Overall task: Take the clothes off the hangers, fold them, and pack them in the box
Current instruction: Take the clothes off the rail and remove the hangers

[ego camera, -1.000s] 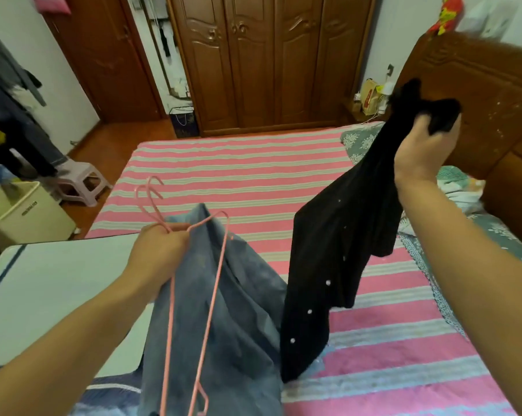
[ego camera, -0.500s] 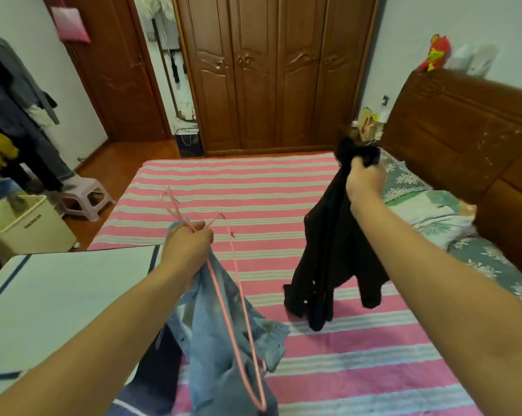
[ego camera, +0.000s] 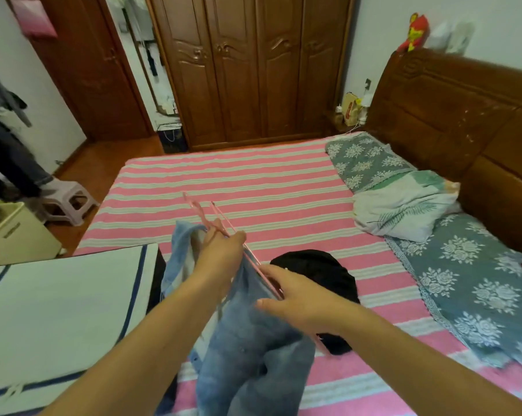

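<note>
Left hand (ego camera: pixel 222 250) raised over the near edge of the bed, grip closed around the thin pink wire hangers (ego camera: pixel 223 229) at their upper part; hooks project up and away from the fingers. A faded blue denim garment (ego camera: pixel 247 349) hangs from the hangers and drapes down between both forearms toward the bottom of the view.

Right hand (ego camera: pixel 295 298) just right of the left, at the lower stretch of a hanger rod. Fingers mostly extended, thumb apart; fingertips meet the rod and the denim. Cannot tell whether the rod is actually pinched.

Crumpled black garment (ego camera: pixel 316 271) lies on the pink-and-white striped bed sheet (ego camera: pixel 238 181), directly behind the right hand, free of both hands.

White fabric box with dark blue trim (ego camera: pixel 58 310) sits at the left, touching the bed edge, beside the hanging denim.
</note>
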